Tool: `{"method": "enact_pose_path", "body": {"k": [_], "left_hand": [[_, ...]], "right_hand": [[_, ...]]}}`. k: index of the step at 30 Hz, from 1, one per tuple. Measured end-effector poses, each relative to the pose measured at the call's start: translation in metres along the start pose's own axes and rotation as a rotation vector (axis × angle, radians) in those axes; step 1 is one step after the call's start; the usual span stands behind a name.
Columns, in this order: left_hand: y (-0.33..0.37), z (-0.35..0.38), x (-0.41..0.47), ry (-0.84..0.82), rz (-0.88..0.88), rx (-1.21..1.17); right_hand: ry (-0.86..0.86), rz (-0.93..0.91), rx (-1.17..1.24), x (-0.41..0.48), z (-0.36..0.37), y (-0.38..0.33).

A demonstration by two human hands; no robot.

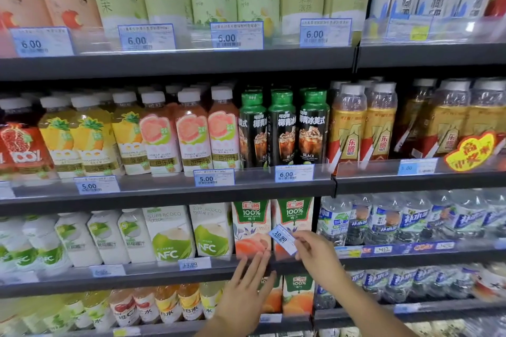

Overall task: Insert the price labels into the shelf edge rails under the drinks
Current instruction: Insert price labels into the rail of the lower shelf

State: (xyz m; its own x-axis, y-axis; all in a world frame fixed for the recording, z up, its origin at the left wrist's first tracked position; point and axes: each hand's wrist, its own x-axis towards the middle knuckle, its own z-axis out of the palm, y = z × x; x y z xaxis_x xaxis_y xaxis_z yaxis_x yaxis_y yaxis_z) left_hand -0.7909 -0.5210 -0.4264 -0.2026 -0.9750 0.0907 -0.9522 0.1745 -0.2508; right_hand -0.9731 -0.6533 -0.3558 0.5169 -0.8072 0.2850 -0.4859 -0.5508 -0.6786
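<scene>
Price label: the price label (283,239) marked 10.90 is in the lower centre of the frame, in the air in front of the peach juice cartons (252,227), not yet in any rail.
Right hand: the right hand (315,254) pinches the label's lower right end between thumb and fingertips.
Left hand: the left hand (246,284) holds nothing; its straight fingers reach up and lie on the shelf edge rail (224,261), just down-left of the label.
Rail: it runs level across the frame under the cartons; a 13.00 label (195,264) already sits in it further left.
Key relation: the label hangs just above the rail and slightly right of the left fingertips. Its long axis slopes from upper left to lower right, so it is tilted against the level rail.
Nearer hand: the right, which carries it; the left seems placed to steady or open the rail.
Likely need: I'd judge the label must be levelled and lowered into the rail.
</scene>
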Motion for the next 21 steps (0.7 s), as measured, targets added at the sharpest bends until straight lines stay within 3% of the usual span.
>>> {"method": "enact_pose_path", "body": {"k": [12,21], "left_hand": [[0.007,0.009,0.003,-0.061,-0.094,-0.046],[0.005,0.020,0.003,-0.008,-0.091,0.015]], "right_hand": [[-0.038,-0.020,0.054,0.006,-0.001,-0.004],[-0.057,-0.065,0.094,0.008,0.006,-0.009]]}}
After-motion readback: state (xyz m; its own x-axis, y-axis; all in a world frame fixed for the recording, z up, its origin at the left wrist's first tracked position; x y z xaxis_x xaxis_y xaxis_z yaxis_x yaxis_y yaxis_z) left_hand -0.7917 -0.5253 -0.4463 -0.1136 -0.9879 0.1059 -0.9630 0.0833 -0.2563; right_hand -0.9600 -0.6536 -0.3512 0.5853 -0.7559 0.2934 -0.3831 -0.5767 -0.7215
